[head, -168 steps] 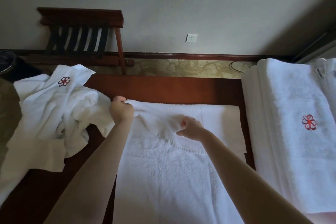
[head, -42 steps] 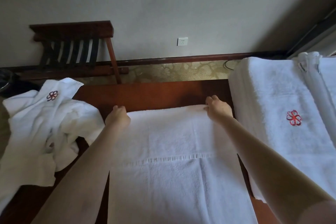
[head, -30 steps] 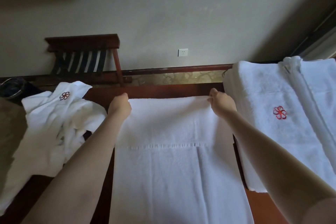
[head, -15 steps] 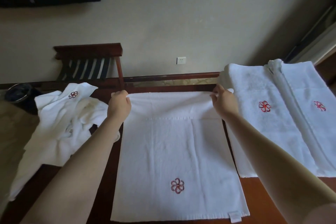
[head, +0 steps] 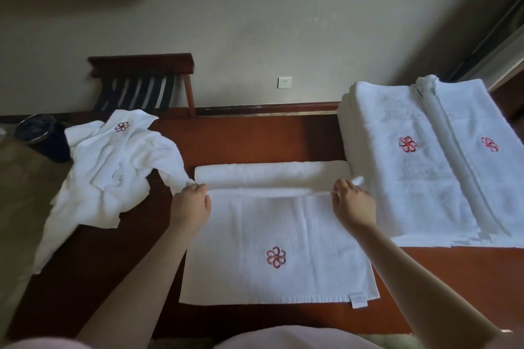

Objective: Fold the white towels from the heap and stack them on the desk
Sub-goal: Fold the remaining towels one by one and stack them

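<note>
On the counter [head: 255, 139], centre: white towel [head: 283, 229] lies flat, red flower emblem [head: 276, 257] facing up, sewn label [head: 358, 300] at its near right corner. Far part is doubled back toward the person, making a rounded fold across the full width. Left hand [head: 190, 207] grips the fold's left end, fingers curled over the cloth. Right hand [head: 351, 204] pinches the right end between thumb and fingers. Heap [head: 113, 167] of unfolded towels lies at the left, its nearest tip just beside the left hand, part hanging over the counter's edge. Stack [head: 411, 178] of folded towels sits at the right, just beside the towel. Behind the counter: luggage rack [head: 141, 82], wall socket [head: 284, 82], dark bin [head: 37, 129] far left.
</note>
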A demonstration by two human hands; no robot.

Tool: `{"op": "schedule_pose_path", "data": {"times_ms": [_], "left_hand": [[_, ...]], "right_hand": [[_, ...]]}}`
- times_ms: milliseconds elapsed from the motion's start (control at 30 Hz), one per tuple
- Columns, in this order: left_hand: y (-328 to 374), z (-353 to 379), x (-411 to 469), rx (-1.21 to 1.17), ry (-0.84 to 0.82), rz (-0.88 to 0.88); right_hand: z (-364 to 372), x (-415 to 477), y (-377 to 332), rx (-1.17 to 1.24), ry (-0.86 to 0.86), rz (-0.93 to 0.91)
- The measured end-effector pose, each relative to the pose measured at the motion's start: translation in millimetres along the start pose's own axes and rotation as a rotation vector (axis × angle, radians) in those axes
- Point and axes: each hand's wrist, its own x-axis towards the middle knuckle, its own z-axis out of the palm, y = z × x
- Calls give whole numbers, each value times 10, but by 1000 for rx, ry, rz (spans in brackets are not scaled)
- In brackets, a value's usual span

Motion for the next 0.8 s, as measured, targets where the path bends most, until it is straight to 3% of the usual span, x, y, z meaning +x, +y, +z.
{"op": "schedule_pose_path", "data": {"times_ms": [133,333,600,700,800], "left_hand": [[3,280,-245,91,-139,-7],[44,411,-339,213,-380,-34],[254,409,-248,233,-442,-149],[390,430,-202,181,-309,-18],[561,561,-221,25,-220,290]], "right_hand": [[117,-220,55,-94,-57,-76],[381,-336,126,-224,-370,-43],[427,-217,82,-211,-488,-1],[414,-188,40,-146,-468,-75],[429,-249,-9,-87,-531,-220]]}}
